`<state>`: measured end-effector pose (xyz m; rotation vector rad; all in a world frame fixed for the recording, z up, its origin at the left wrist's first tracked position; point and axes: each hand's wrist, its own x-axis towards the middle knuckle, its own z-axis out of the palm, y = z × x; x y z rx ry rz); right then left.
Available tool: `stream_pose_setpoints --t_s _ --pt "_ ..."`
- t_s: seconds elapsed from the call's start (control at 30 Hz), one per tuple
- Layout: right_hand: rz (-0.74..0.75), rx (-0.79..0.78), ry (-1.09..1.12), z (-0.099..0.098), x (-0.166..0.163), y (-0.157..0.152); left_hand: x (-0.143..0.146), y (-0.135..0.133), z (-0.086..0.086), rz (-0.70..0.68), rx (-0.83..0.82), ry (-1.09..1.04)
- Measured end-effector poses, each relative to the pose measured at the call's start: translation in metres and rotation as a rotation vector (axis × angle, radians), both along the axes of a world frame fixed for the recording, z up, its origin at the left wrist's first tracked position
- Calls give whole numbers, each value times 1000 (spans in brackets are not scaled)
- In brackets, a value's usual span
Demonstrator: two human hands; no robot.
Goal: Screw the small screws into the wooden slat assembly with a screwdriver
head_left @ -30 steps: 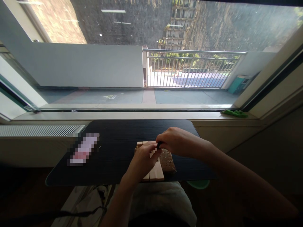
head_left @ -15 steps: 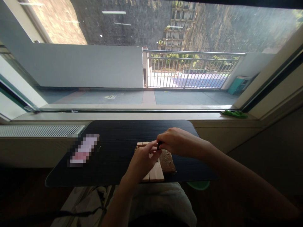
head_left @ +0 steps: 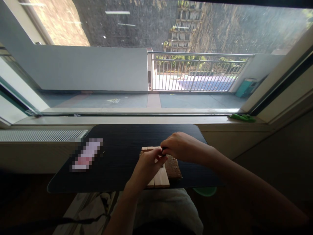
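Note:
My right hand (head_left: 179,147) comes in from the right, its thumb and forefinger pinched on a small dark object (head_left: 164,150) too small to name. My left hand (head_left: 149,162) is bent toward it from the left, fingers and thumb drawn together just below the dark object. What its fingertips hold is hidden. Beneath both hands lie pale wooden strips (head_left: 161,180), side by side, partly covered by the left hand. Against their right side sits a brown, speckled, rough-surfaced block (head_left: 173,168), its top end under my right hand.
The black table (head_left: 117,156) has rounded corners and stands against the window sill (head_left: 146,120). At its left lies a pixelated pinkish item (head_left: 86,156). A green cloth-like thing (head_left: 242,117) rests on the sill. Below the table's front edge a green basin (head_left: 205,191) shows partly.
My right hand's fingertips and the dark object have shifted very slightly left and up. My left hand, the wooden strips and the brown block stay in place.

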<state>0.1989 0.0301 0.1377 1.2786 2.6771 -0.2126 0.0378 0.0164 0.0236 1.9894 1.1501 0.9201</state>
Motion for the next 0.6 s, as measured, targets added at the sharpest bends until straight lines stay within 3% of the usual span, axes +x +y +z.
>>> stream_pose_setpoints --t_s 0.6 --pt "-16 53 -29 -6 -2 0 -1 2 -3 -17 -69 68"
